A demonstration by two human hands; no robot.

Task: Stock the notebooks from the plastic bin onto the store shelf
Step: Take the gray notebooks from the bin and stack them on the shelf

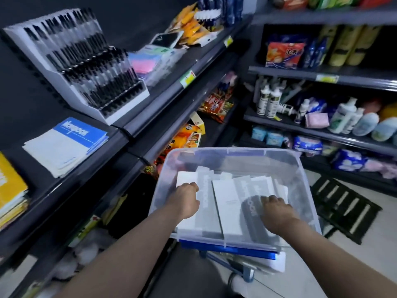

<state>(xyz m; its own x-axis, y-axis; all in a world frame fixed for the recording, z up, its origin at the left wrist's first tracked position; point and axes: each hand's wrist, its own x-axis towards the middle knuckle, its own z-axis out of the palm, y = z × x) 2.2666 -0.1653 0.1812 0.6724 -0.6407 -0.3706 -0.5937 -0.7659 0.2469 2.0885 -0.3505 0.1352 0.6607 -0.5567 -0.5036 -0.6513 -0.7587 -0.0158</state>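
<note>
Head view showed few notebooks (64,145) on the shelf (71,186), many left in the bin (300,168) under left hand (187,196) and right hand (277,209), each grip indeterminate.

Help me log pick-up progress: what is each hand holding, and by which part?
Left hand grips a grey-white notebook near its upper edge; right hand grips a dark notebook by its upper edge. Both sit in the bin.
</note>
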